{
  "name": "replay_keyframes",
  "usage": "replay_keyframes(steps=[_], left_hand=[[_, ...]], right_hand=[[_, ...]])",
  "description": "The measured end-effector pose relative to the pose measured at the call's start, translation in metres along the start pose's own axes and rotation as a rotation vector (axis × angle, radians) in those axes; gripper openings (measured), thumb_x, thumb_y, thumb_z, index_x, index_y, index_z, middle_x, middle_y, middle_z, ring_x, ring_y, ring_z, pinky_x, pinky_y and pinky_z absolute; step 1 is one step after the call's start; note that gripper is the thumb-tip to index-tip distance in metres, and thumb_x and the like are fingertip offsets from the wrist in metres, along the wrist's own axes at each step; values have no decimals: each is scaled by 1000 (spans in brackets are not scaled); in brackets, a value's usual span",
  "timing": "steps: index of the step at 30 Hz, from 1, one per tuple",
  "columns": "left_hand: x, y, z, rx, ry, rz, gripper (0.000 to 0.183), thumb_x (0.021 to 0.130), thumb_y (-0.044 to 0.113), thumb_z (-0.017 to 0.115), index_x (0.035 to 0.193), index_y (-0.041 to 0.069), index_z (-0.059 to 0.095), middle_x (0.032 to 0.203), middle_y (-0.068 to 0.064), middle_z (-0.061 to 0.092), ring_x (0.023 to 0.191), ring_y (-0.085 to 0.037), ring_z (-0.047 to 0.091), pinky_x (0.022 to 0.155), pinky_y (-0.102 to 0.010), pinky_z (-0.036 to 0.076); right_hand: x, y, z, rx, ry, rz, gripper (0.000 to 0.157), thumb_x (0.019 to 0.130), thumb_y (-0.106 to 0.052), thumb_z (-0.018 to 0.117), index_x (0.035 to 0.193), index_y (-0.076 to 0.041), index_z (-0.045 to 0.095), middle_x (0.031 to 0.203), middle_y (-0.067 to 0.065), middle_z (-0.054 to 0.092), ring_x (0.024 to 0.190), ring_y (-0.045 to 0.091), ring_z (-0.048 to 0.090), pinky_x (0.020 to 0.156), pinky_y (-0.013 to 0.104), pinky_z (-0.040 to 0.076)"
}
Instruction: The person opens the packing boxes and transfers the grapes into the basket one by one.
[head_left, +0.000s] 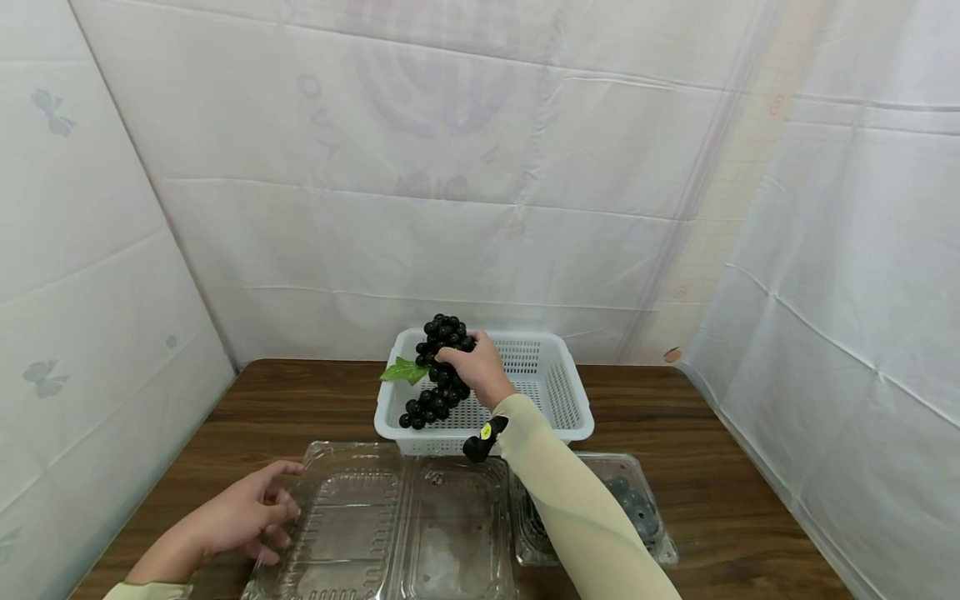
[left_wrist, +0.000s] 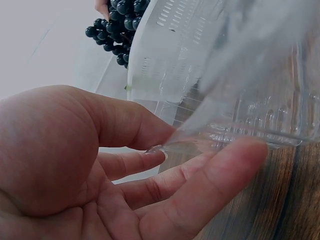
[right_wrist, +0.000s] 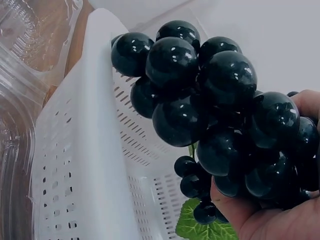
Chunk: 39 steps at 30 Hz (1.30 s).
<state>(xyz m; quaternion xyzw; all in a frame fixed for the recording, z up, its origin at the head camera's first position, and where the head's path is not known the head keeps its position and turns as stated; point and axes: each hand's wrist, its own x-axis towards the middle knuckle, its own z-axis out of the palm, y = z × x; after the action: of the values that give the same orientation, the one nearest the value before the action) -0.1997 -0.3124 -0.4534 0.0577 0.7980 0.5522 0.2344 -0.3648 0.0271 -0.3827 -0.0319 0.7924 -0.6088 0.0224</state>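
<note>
My right hand (head_left: pixel 480 367) grips a bunch of black grapes (head_left: pixel 444 392) with a green leaf (head_left: pixel 405 371), held over the left part of a white plastic basket (head_left: pixel 581 421). The dark round grapes (right_wrist: pixel 225 80) fill much of the right wrist view, above the basket's slotted wall. At the front left, my left hand (head_left: pixel 243 510) pinches the left edge of a clear plastic clamshell container (head_left: pixel 345 508) between thumb and finger. This container lies opened flat, its two halves side by side. In the left wrist view, its thin rim (left_wrist: pixel 157 148) sits between thumb and fingertip.
To the right, a second clear container (head_left: pixel 656 533) with dark round fruit inside stands partly under my right forearm. All of it rests on a brown wooden table (head_left: pixel 720 467). White sheeting (head_left: pixel 465 250) hangs behind and along both sides.
</note>
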Motion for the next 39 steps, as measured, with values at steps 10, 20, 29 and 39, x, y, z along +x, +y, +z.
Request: replay_keyframes(steps=[10, 20, 29, 39], left_hand=[[-1, 2, 1, 1, 3, -7, 68, 102, 4, 56, 154, -9, 15, 105, -19, 60, 79, -29, 69, 64, -49, 63], [-2, 3, 0, 11, 5, -4, 68, 102, 4, 57, 153, -10, 15, 104, -19, 61, 78, -29, 69, 64, -50, 63], [-1, 3, 2, -1, 3, -9, 67, 102, 4, 57, 153, -10, 16, 106, -20, 60, 78, -29, 69, 64, -50, 63], [-2, 1, 3, -9, -10, 19, 66, 101, 3, 56, 152, -11, 16, 105, -20, 61, 78, -29, 68, 64, -50, 63]], right_hand=[[5, 7, -3, -6, -5, 50, 85, 83, -32, 77, 156, -12, 38, 159, 16, 40, 133, 35, 52, 108, 54, 48], [11, 13, -4, -19, 12, 69, 85, 86, -32, 75, 158, -11, 34, 161, 17, 37, 140, 37, 47, 111, 55, 46], [17, 23, 1, -86, 28, 78, 87, 86, -30, 77, 158, -8, 33, 160, 19, 39, 139, 38, 48, 109, 55, 48], [21, 32, 5, -152, 2, 138, 89, 88, -34, 78, 160, -11, 31, 161, 19, 38, 136, 40, 51, 106, 56, 50]])
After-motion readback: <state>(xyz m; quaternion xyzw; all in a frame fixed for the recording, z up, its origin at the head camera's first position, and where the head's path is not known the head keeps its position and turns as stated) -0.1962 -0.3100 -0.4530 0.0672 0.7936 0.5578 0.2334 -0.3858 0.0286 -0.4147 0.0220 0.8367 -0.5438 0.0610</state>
